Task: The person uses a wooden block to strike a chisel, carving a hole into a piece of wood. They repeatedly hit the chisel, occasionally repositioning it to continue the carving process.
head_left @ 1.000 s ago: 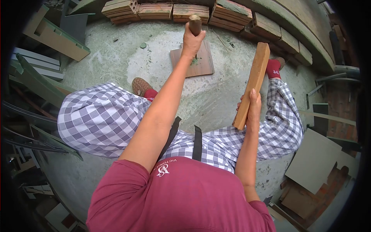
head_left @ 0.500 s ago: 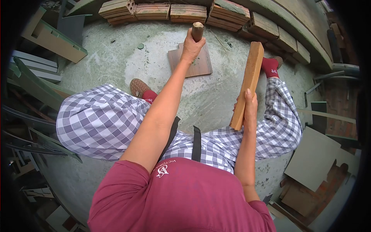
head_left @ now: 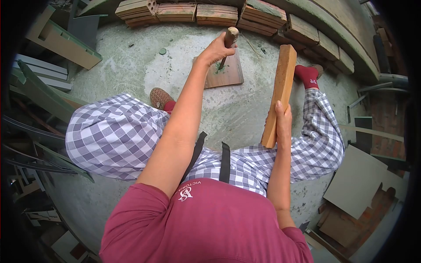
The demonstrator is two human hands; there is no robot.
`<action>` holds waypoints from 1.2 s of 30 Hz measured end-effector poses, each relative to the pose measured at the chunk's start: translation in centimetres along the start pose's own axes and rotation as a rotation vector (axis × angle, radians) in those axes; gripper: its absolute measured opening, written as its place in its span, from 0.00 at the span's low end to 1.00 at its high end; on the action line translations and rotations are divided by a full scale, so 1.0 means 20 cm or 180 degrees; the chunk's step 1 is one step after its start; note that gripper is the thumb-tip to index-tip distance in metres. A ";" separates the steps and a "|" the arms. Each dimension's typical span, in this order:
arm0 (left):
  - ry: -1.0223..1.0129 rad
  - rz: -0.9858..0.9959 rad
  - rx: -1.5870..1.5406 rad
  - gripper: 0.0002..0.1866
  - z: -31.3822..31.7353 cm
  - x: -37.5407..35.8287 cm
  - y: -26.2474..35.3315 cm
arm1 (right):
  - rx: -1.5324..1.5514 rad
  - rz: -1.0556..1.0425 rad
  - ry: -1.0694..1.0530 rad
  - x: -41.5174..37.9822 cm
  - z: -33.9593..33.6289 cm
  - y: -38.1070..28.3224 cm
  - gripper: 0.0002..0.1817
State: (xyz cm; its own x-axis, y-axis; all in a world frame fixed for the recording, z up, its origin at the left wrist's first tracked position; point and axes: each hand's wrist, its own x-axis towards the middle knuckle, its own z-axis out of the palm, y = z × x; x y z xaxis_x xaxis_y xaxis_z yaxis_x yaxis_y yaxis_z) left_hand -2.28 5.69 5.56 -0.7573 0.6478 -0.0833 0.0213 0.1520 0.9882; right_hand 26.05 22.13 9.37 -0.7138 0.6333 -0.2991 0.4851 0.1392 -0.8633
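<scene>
My left hand [head_left: 217, 50] is closed round the thick wooden handle of a chisel [head_left: 231, 37], held upright. Its dark shaft points down onto a brown wood-grain board [head_left: 226, 79] lying on the floor, where small green crumbs surround the tip. In my right hand [head_left: 283, 119] is a long squared wooden block [head_left: 284, 72], gripped near its lower end with the thumb along its face. The block slants up and away, apart from the chisel and the board.
Hollow bricks [head_left: 217, 15] line the low curb ahead. Board offcuts [head_left: 66, 44] and strips are piled at left. More panels [head_left: 357, 179] lie at right. My shoes [head_left: 161, 97] stand on the concrete floor [head_left: 241, 114], either side of the board.
My left hand has turned at the wrist and shifted slightly right, so the chisel's shaft and the green crumbs now show. The wooden block stays nearly in place in my right hand.
</scene>
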 end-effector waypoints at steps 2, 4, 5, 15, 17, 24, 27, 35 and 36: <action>0.0374 -0.0110 0.0055 0.26 0.05 0.00 0.00 | 0.0029 -0.0013 -0.0011 0.00 0.00 0.00 0.31; 0.0508 0.0013 -0.0217 0.25 0.12 -0.02 -0.01 | 0.0058 -0.0038 -0.0029 0.00 0.01 -0.01 0.30; 0.0626 0.0138 -0.0494 0.25 0.14 -0.02 -0.01 | 0.0043 0.0003 -0.0028 0.00 0.01 -0.02 0.30; 0.0012 0.0086 -0.0303 0.15 0.14 -0.06 0.05 | 0.0357 -0.0694 0.0150 -0.07 0.08 -0.32 0.32; -0.0074 0.0066 -0.0069 0.14 0.15 -0.06 0.06 | 0.0448 -0.0865 0.0262 -0.12 0.12 -0.48 0.35; -0.0215 0.0266 -0.0268 0.15 0.20 -0.05 0.05 | -0.0869 -0.0787 0.0167 -0.09 0.33 -0.57 0.38; -0.0148 0.0093 -0.0307 0.17 0.23 -0.06 0.07 | -0.0863 -0.0514 -0.0195 -0.05 0.28 -0.59 0.37; -0.0299 0.0086 -0.0038 0.19 0.20 -0.05 0.06 | -0.0077 -0.1573 0.0703 -0.05 0.19 -0.74 0.34; -0.0344 0.0099 0.0026 0.20 0.20 -0.04 0.05 | -0.0375 -0.1415 0.0665 -0.05 0.22 -0.72 0.35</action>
State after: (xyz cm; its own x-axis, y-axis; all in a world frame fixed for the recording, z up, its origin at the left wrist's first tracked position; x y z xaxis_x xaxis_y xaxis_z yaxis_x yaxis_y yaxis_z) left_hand 0.94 8.37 6.06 -0.6815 0.7288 -0.0663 0.0495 0.1363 0.9894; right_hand 17.59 16.03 20.28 -0.7538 0.6304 0.1852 0.2195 0.5073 -0.8334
